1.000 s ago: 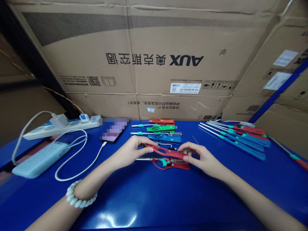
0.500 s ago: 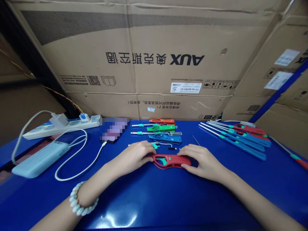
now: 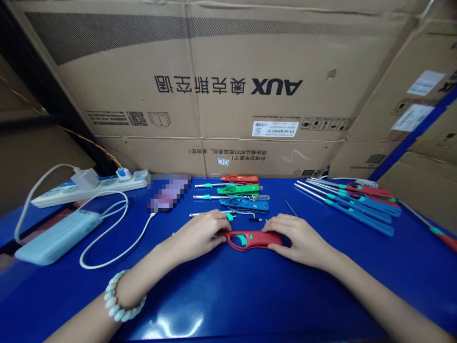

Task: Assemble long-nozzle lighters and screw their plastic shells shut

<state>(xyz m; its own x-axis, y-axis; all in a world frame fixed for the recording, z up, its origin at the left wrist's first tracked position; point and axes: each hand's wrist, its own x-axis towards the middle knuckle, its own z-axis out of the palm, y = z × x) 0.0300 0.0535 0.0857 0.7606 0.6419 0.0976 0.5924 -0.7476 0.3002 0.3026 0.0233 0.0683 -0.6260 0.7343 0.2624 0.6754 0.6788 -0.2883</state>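
A red gas lighter with a teal trigger lies on its side on the blue table. My left hand pinches its nozzle end, hiding most of the metal tube. Around the handle's right end close the fingers and thumb of my right hand. Just beyond the hands lie lighter parts: an orange casing, a green casing and a blue casing, with thin wires and metal tubes. A small black piece rests between the hands and the blue casing.
Several long-tubed lighters are piled at the right, with another lighter by the edge. At the left are a power strip, a light-blue power bank, a cabled phone. A cardboard wall stands behind.
The red lighter's casing halves, slightly apart before, now look pressed together along the lower edge. Both hands keep nearly the same places on it.
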